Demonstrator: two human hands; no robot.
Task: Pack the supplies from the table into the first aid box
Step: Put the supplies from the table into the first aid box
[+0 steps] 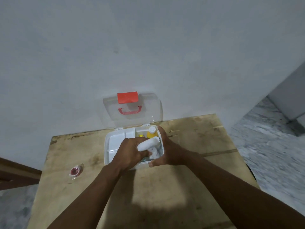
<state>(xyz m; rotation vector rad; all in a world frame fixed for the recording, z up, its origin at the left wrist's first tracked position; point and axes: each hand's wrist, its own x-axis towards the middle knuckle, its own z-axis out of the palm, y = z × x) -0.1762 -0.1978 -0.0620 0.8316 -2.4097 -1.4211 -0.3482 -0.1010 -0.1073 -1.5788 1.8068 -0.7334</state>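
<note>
The white first aid box stands open at the table's far edge. Its clear lid, with a red latch and red handle, leans against the wall. My left hand is inside the box, closed around a white bandage roll over the right compartment. My right hand grips the box's right side and front corner. A yellow bottle with a white cap stands in the back right compartment, and another white item lies below the roll. A wrapped red tape roll lies on the table to the left.
The wooden table is stained, with a seam across its right side. A grey wall stands right behind the box. Marbled floor lies to the right, and a brown wooden piece is at the far left.
</note>
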